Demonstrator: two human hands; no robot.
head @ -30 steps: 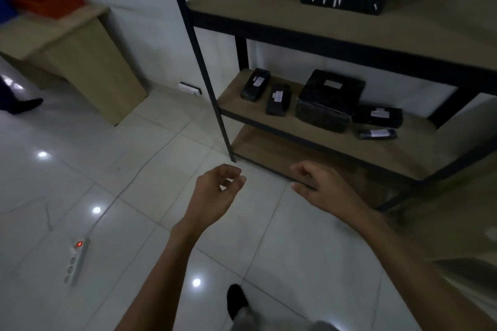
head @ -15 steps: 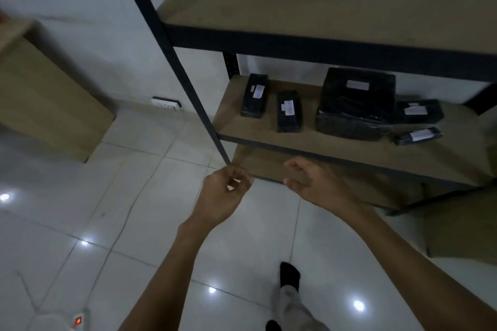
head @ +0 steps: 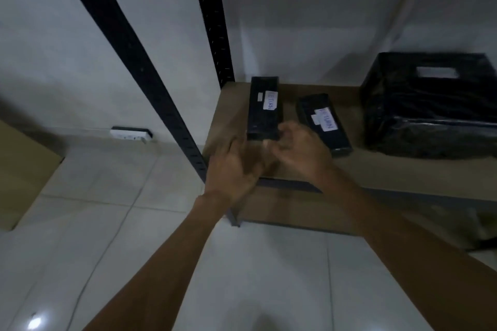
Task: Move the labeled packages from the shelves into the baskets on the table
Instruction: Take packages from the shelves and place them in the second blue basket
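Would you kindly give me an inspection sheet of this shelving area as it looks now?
Surface: brown wooden shelf board in a black metal frame.
Job's things: left narrow black package and right narrow black package, each with a white label, lying apart; large black plastic-wrapped package, also labeled, further right.
Clutter: nothing seen.
Grippers: left hand with fingers extended, right hand with fingers curled, both blurred at the near end of the left narrow black package; contact unclear.
Cables: faint thin cable across the floor; white wall socket.
Surroundings: white wall, pale glossy floor tiles, light wooden cabinet at left.
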